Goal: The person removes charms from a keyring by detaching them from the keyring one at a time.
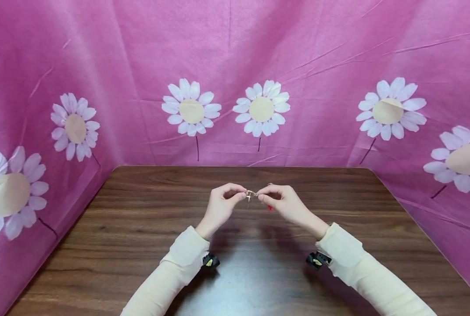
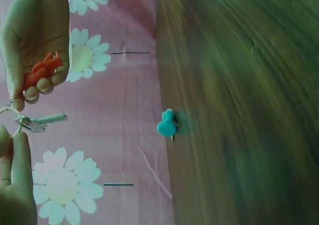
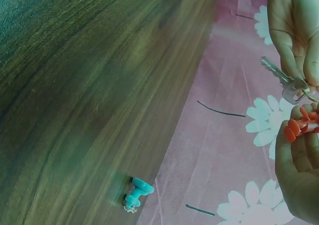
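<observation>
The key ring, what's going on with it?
A person holds a metal ring above the table, a key dangling from it. The left hand pinches the ring; the right hand pinches a small chain beside it, with a red trinket against its curled fingers. A turquoise trinket rests on the table.

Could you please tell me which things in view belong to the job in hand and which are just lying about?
In the job:
key ring, pinched by the left hand
key, on that ring
red figure, held in the right hand

Apparently just lying about:
teal figure, untouched on the table
flowered cloth, backdrop only
</observation>
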{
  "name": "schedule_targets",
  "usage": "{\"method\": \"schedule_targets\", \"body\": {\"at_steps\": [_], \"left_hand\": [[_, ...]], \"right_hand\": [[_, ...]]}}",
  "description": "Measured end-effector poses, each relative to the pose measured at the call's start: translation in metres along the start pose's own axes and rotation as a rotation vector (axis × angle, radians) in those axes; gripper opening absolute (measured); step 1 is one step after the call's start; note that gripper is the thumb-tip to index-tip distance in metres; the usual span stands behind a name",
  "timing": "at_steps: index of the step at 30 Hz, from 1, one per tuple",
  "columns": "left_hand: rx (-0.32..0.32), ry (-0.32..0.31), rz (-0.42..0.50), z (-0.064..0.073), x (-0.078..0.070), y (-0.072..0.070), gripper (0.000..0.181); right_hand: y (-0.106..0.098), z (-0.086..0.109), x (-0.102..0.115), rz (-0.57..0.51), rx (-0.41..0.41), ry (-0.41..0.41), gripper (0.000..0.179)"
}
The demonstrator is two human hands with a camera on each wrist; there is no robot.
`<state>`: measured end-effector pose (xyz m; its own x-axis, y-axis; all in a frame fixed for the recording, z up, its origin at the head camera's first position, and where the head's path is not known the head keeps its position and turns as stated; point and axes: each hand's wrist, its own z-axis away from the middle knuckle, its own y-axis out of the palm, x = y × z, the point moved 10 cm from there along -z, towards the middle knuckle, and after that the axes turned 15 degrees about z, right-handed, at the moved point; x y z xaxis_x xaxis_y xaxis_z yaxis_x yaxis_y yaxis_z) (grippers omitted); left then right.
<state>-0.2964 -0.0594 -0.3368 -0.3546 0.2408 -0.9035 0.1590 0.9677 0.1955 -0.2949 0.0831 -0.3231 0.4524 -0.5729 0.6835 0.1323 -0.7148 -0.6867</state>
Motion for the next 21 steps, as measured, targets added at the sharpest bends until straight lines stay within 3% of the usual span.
{"method": "schedule_targets", "body": {"at_steps": [4, 10, 14, 21], "left_hand": [[-0.035, -0.044, 0.078, 0.0, 0.007, -0.002, 0.012], [-0.07, -0.176, 0.301, 0.002, 0.021, 0.003, 0.005], [-0.101, -0.259, 0.435, 0.005, 0.028, 0.008, 0.018], [-0.112, -0.308, 0.527, 0.005, 0.033, 0.014, 0.022]], "right_hand": [[0.002, 0.001, 0.001, 0.001, 0.006, -0.015, 0.013], [0.001, 0.002, 0.002, 0.017, -0.014, -0.015, 0.012], [0.001, 0.002, 0.0, 0.011, -0.024, -0.005, 0.012], [0.0, 0.004, -0.005, -0.006, -0.032, 0.016, 0.014]]}}
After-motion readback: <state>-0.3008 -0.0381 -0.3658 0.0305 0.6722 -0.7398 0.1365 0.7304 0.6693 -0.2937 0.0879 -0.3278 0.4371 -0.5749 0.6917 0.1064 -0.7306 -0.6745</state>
